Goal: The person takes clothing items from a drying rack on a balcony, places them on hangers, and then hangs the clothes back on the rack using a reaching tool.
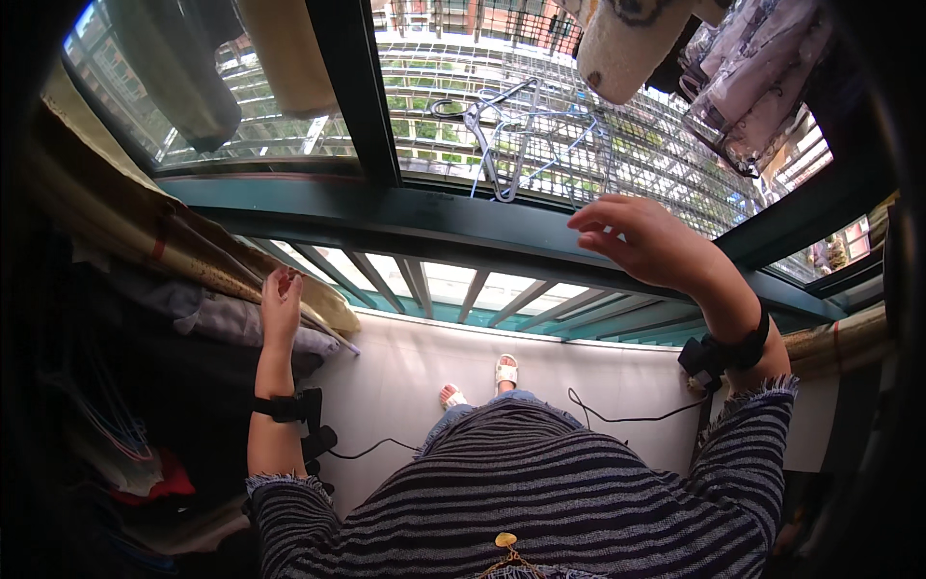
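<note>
My left hand [281, 307] is raised at the left beside a yellowish curtain [322, 293], its fingers bent. A thin pole [329, 333] slants down past it, and whether the fingers grip pole or cloth is unclear. My right hand [640, 242] hovers over the green window rail [448, 217]; nothing is in it, and a gap shows between thumb and fingers. Just beyond the rail, to that hand's upper left, are a dark plastic hanger [474, 119] and thin blue hangers [557, 170], overlapping one another in front of the metal grille [434, 79].
Wrapped clothes [752, 79] and a pale plush item [629, 51] hang at upper right. Below the rail stand slanted balusters [474, 293]. A black cable [629, 420] crosses the tiled floor [405, 347] near my feet. Dark clothing and several hangers [116, 427] crowd the left.
</note>
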